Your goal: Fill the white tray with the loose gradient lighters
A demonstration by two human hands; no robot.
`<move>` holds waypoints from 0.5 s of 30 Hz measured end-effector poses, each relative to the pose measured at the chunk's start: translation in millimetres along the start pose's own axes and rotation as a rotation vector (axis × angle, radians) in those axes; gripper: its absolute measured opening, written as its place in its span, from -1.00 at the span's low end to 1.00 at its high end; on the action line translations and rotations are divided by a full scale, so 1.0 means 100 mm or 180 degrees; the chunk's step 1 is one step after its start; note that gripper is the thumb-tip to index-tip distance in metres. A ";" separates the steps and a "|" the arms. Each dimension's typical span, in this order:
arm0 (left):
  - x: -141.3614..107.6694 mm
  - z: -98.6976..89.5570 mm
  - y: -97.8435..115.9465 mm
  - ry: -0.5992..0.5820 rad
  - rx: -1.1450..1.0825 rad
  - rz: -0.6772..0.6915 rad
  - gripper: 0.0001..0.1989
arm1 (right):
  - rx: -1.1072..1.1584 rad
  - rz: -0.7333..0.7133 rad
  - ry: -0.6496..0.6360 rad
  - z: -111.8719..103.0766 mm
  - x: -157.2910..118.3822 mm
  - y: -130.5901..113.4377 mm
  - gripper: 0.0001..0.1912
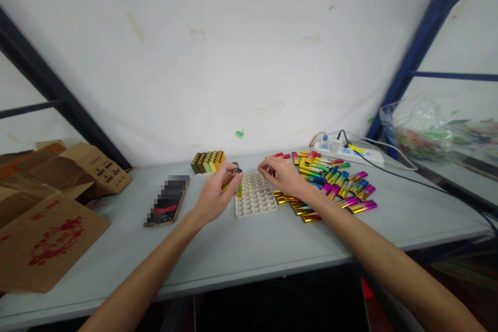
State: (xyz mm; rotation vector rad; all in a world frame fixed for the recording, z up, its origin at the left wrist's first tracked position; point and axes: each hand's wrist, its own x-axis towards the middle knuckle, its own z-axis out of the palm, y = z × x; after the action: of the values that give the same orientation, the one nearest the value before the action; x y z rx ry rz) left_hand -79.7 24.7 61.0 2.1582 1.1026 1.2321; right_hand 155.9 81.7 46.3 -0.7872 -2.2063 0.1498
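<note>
My left hand (218,194) is closed around a lighter (239,189) with a dark top and a yellow-green body, at the left edge of a white tray (256,209) with rows of round holes. The fingers hide most of that lighter. Over the tray's far right corner, my right hand (286,175) has its fingertips drawn together; whatever they hold, if anything, is too small to make out. Under and beyond the right wrist lies a loose heap of shiny multicoloured lighters (342,185). Behind my left hand stands a tight block of gold-topped lighters (208,162).
A phone (169,202) lies left of my left hand. Cardboard boxes (50,238) crowd the left end of the table (233,254). A power strip (358,153) with cables sits behind the heap, and a clear plastic bag (420,124) is at the far right.
</note>
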 end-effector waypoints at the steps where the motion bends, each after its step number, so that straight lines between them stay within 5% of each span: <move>1: 0.00 0.00 -0.01 0.0030 -0.0058 0.0031 -0.81 | -0.0007 -0.0002 -0.0009 0.00 0.00 0.00 -0.89; 11: 0.06 -0.01 0.04 0.0069 -0.0172 0.0005 -0.61 | -0.0047 -0.0008 -0.0079 -0.01 0.00 -0.03 -0.90; 15: 0.04 0.00 0.06 0.0222 -0.0569 -0.0317 -0.46 | -0.0085 -0.0007 -0.0085 -0.01 0.01 -0.03 -0.89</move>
State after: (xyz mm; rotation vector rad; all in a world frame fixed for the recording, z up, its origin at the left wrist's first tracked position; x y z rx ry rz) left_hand -75.8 24.5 66.6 1.9186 1.0705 1.3166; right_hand 154.9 79.5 48.9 -0.8018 -2.2386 0.1306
